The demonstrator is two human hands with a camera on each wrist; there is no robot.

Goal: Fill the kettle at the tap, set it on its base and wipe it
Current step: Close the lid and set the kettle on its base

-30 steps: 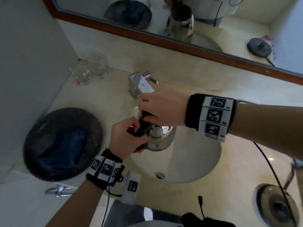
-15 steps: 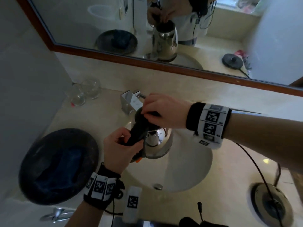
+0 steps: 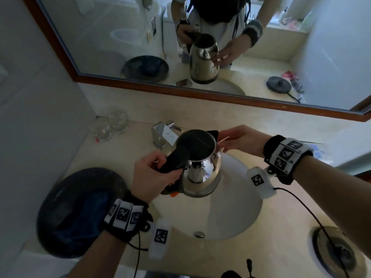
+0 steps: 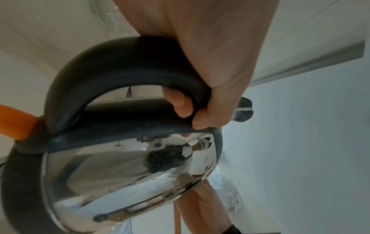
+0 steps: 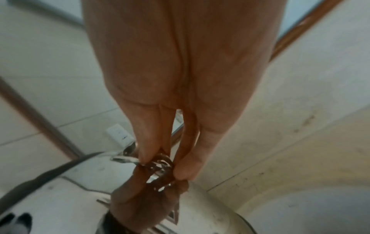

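Note:
A shiny steel kettle (image 3: 200, 173) with a black lid (image 3: 195, 145) hangs over the sink basin (image 3: 230, 207), just in front of the chrome tap (image 3: 163, 135). My left hand (image 3: 154, 177) grips its black handle (image 4: 112, 63), fingers curled round it. An orange switch (image 4: 14, 121) sticks out under the handle. My right hand (image 3: 236, 141) reaches in from the right with straight fingers. Its fingertips (image 5: 186, 167) touch the kettle's steel body (image 5: 70, 197) near the spout. The round kettle base (image 3: 337, 251) lies on the counter at the front right. A blue cloth (image 3: 80, 213) lies in a dark bowl.
The dark bowl (image 3: 60, 187) takes up the counter's front left. Two glasses (image 3: 110, 125) stand by the back wall, left of the tap. A wood-framed mirror (image 3: 220, 97) runs above the counter. A black cable (image 3: 301, 203) trails from my right wrist across the counter.
My right hand has come off the kettle's top and moved to its right side by the spout. The black lid now shows whole. The left hand keeps its grip on the handle.

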